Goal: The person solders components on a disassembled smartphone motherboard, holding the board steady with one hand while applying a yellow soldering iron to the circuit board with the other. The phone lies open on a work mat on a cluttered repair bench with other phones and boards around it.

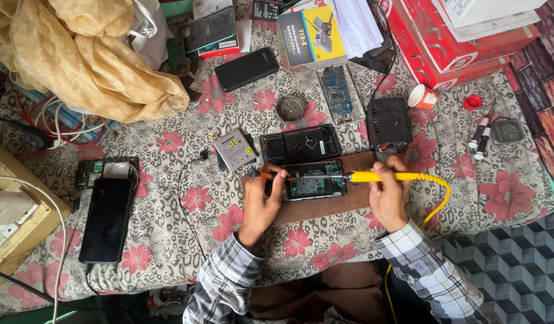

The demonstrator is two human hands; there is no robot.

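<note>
Just below the middle of the frame, your opened phone (316, 179) lies on a brown wooden board (325, 204). Its back is off, showing a blue-green circuit board inside a black frame, long side running left to right. Your left hand (260, 201) rests at the phone's left end, fingers curled and pinching a small orange-tipped tool (266, 175) against the edge. Your right hand (390, 195) is closed around the yellow handle of a soldering iron (385, 176), its tip pointing left and meeting the phone's right end; a yellow cable curls off to the right. Just above the phone sits its black back cover (301, 144), and to the upper left of it a grey battery (235, 150).
</note>
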